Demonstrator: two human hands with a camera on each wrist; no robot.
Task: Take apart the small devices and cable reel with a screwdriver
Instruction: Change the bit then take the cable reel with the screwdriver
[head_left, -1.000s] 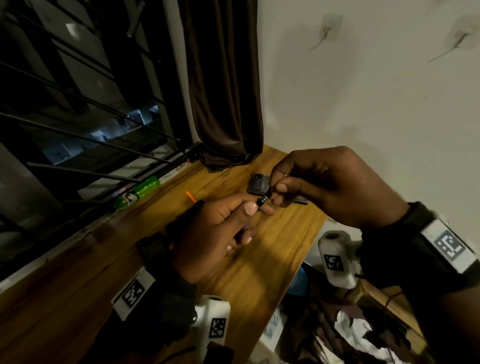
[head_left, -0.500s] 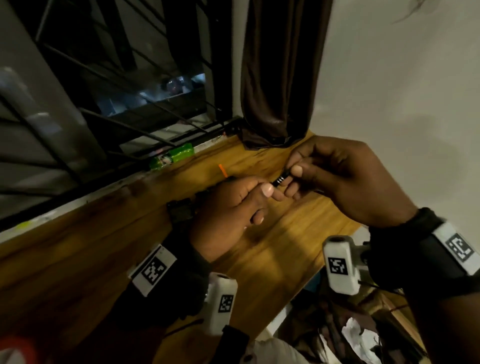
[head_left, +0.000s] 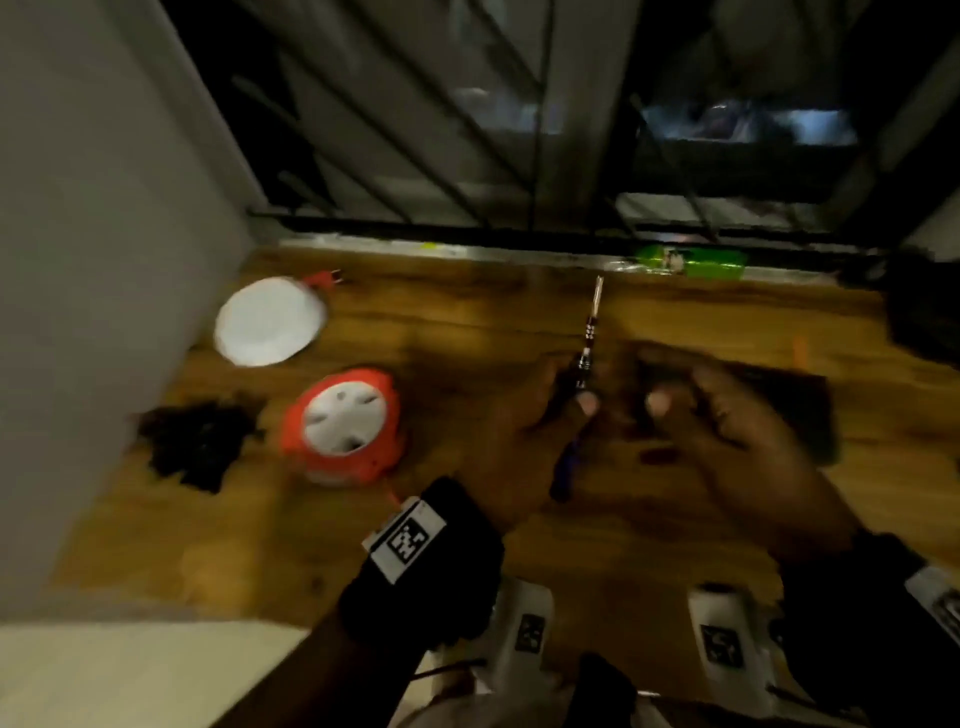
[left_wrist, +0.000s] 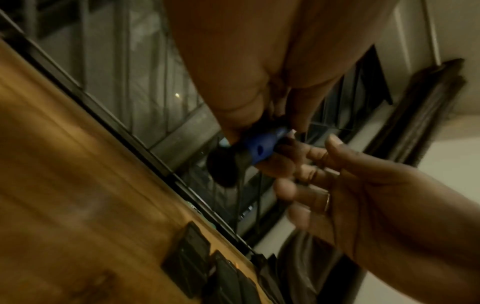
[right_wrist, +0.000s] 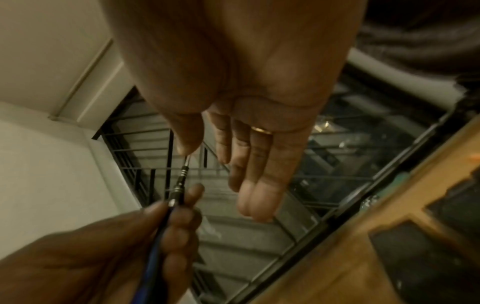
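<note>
My left hand (head_left: 540, 415) grips a screwdriver (head_left: 584, 358) with a blue and black handle (left_wrist: 257, 148), its metal shaft (right_wrist: 182, 179) pointing away toward the window. My right hand (head_left: 727, 421) hovers just to the right of it with straight, relaxed fingers (right_wrist: 257, 185) and holds nothing. An orange and white cable reel (head_left: 345, 423) lies on the wooden table (head_left: 467, 545) to the left of my left hand. Its white round cover (head_left: 267, 322) lies farther back left. Dark flat device parts (head_left: 779, 400) lie under and beyond my right hand.
A black tangle of cable (head_left: 200, 441) lies at the far left by the wall (head_left: 93, 260). A green packet (head_left: 691, 262) sits on the window sill, with a barred window behind. A small orange piece (head_left: 801, 349) lies at the right. Dark curtain (head_left: 924, 312) hangs at the right edge.
The view has swung left, bringing the cable reel and cover into sight. My right hand has let go of the screwdriver tip and opened; my left hand keeps the screwdriver.
</note>
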